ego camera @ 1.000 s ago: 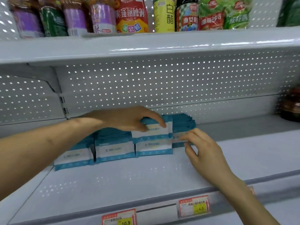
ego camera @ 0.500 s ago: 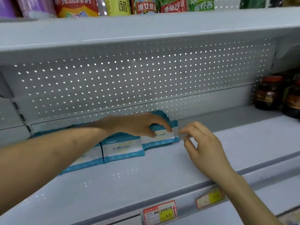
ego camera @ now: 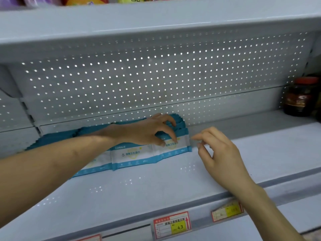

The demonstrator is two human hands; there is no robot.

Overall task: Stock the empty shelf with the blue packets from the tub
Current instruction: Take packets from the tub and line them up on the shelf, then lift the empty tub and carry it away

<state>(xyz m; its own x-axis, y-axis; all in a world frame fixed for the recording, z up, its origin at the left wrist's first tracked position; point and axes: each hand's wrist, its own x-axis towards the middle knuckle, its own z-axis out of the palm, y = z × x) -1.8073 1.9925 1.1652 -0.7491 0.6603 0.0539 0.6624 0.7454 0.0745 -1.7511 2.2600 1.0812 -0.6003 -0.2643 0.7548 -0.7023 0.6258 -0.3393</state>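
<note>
Blue and white packets [ego camera: 132,155] stand in rows at the back left of the grey shelf [ego camera: 156,186]. My left hand [ego camera: 149,131] reaches across them and arches over the rightmost stack [ego camera: 182,146]. Its fingers curl over the stack's top, and its thumb and fingertips press on the front packet. My right hand [ego camera: 220,153] hovers just right of that stack with its fingers loosely curled. It holds nothing and does not touch the packets. The tub is out of view.
A dark jar with a red lid [ego camera: 298,98] stands at the far right of the shelf. Price tags [ego camera: 172,225] hang on the front rail. The upper shelf [ego camera: 156,23] overhangs closely, and a perforated panel forms the back.
My right hand has let go of the stack's right edge and drawn slightly away. My left hand stays on the rightmost stack. The view has shifted right and closer.
</note>
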